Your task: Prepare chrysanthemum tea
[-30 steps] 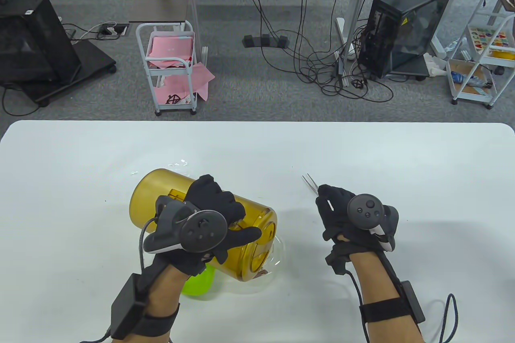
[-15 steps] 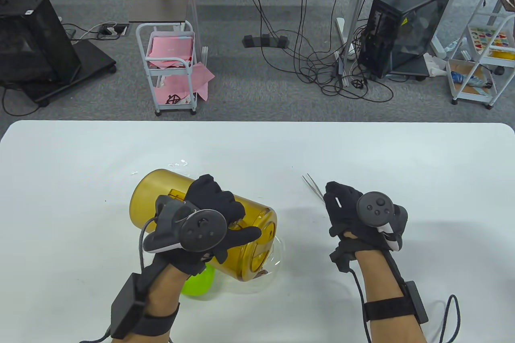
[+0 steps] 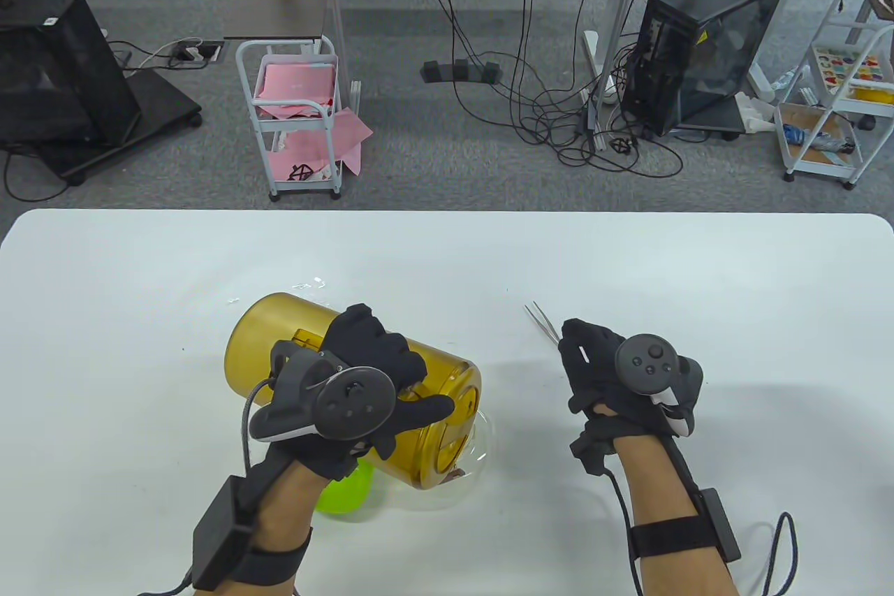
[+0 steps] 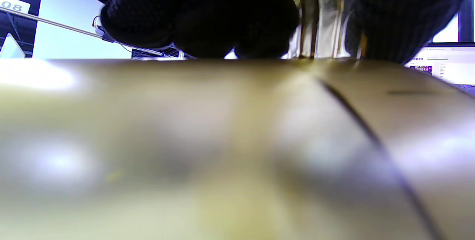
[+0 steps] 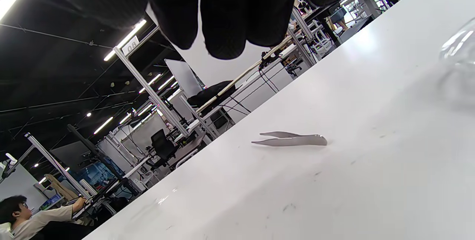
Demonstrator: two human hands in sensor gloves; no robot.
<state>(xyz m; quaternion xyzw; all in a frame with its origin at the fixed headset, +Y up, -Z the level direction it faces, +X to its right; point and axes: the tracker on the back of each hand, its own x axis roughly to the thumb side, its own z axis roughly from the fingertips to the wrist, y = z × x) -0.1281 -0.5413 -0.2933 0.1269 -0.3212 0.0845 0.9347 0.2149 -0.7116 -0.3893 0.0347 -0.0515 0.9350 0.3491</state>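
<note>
In the table view the left hand (image 3: 363, 379) has its fingers curled round the handle of 1 amber pitcher (image 3: 279, 337), gripping it and holding it tipped far over, its mouth low over 1 clear glass bowl (image 3: 482, 446) that sits near the tabletop's front edge, left of centre. 1 bright green cup (image 3: 346, 495) shows just beneath the left wrist, touching or just beside the bowl; which, I cannot tell. The right hand (image 3: 601, 372) hangs over the tabletop right of centre with its fingers loosely curled and holding nothing. 1 pair of metal tweezers (image 3: 541, 321) lies flat on the white table (image 3: 698, 274) just beyond those fingers, tips pointing toward the far edge. In the left wrist view the gloved fingers (image 4: 207, 13) wrap the pitcher's handle (image 4: 319, 17) close against its blurred amber wall (image 4: 222, 140); a screen at the right edge carries writing too small to read. In the right wrist view 3 fingertips (image 5: 226, 21) hang down relaxed, clear of the tabletop, and the tweezers (image 5: 291, 140) lie apart from them with their 2 arms slightly spread. A sign on a frame behind reads "08".
</note>
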